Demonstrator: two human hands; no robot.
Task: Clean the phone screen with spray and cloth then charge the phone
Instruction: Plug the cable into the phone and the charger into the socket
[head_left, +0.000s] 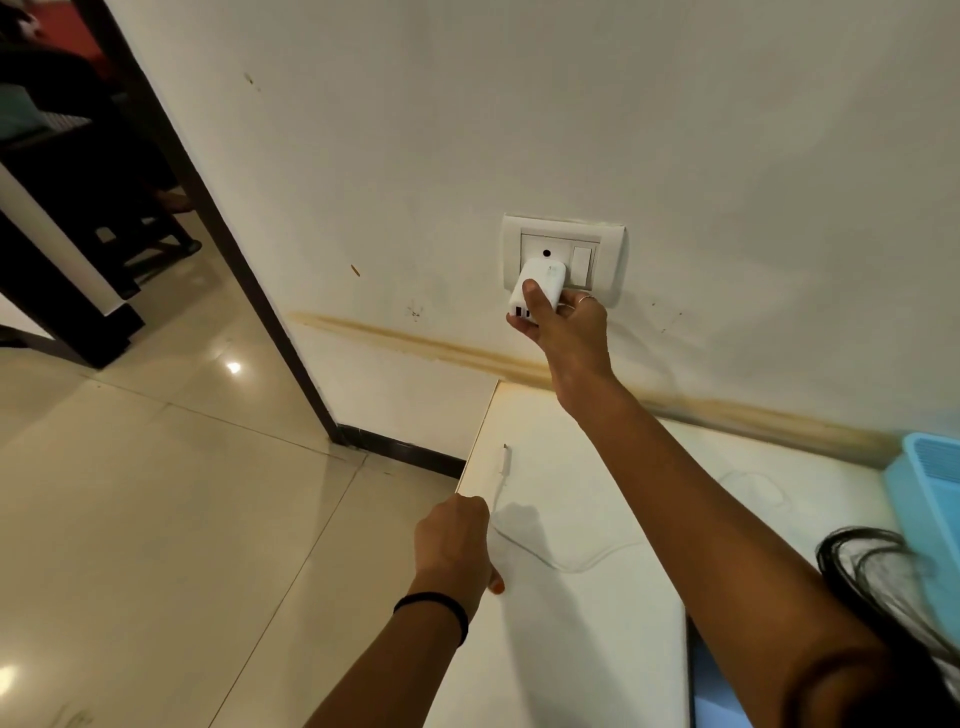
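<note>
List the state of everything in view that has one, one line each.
Charger adapter: at the wall socket, gripped by the right hand; ports empty.
Charging cable: loose on the white tabletop, not plugged into the adapter.
Cable plug: raised, free of any port.
Left hand: holds the cable near its plug.
Blue basket: resting on the tabletop.

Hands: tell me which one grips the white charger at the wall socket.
The right hand grips the white charger at the wall socket; the left hand holds the cable by the counter edge.
</note>
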